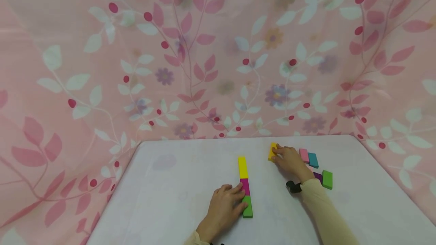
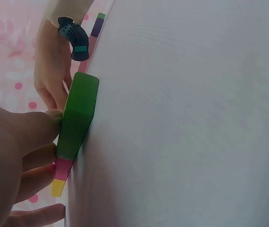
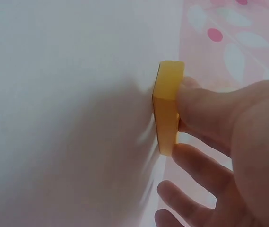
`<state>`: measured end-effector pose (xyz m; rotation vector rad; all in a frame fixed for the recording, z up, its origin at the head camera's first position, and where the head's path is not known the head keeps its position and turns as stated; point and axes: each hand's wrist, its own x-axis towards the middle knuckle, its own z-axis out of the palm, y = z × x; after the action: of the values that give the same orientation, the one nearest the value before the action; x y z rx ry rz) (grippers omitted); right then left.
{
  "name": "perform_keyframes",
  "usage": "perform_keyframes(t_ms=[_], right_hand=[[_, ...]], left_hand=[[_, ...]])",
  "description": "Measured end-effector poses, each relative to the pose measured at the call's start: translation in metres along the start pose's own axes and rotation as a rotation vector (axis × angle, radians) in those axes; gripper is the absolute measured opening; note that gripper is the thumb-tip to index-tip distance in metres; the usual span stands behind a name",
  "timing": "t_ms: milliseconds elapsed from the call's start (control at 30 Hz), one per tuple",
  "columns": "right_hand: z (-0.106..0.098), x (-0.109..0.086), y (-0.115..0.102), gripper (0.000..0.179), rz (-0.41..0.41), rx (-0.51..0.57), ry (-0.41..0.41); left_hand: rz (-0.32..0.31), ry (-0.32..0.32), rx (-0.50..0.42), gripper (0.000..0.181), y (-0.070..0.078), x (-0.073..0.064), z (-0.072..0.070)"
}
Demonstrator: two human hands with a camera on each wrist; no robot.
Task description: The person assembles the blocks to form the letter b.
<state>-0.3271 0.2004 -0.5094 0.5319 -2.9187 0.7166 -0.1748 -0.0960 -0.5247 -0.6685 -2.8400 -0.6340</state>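
A yellow block (image 1: 243, 167), a magenta block (image 1: 245, 186) and a green block (image 1: 248, 208) lie end to end in a line on the white table. My left hand (image 1: 223, 204) rests against this line from the left. Its thumb touches the green block (image 2: 81, 111), and a finger lies on the magenta one. Farther back to the right, my right hand (image 1: 287, 158) holds an orange-yellow block (image 1: 273, 151) between thumb and fingers. In the right wrist view, this block (image 3: 168, 106) sits low at the table surface, with the other fingers spread.
To the right of my right hand lie a pink block (image 1: 304, 155), a blue block (image 1: 313, 160), a purple block (image 1: 318, 177) and another green block (image 1: 327, 180). The right forearm partly hides a pale pink block. A floral pink cloth (image 1: 204, 67) hangs behind the table.
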Motion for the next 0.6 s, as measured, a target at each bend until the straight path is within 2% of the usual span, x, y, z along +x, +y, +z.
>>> perform_keyframes(t_ms=[267,600], right_hand=[[0.007,0.013,-0.008,0.044,-0.01,-0.001,0.011],[0.014,0.035,-0.02,0.043,0.011,-0.022,-0.034]], left_hand=[[0.044,0.062,0.025,0.039,0.0,-0.001,0.001],[0.002,0.016,-0.004,0.041,-0.001,0.0,0.002]])
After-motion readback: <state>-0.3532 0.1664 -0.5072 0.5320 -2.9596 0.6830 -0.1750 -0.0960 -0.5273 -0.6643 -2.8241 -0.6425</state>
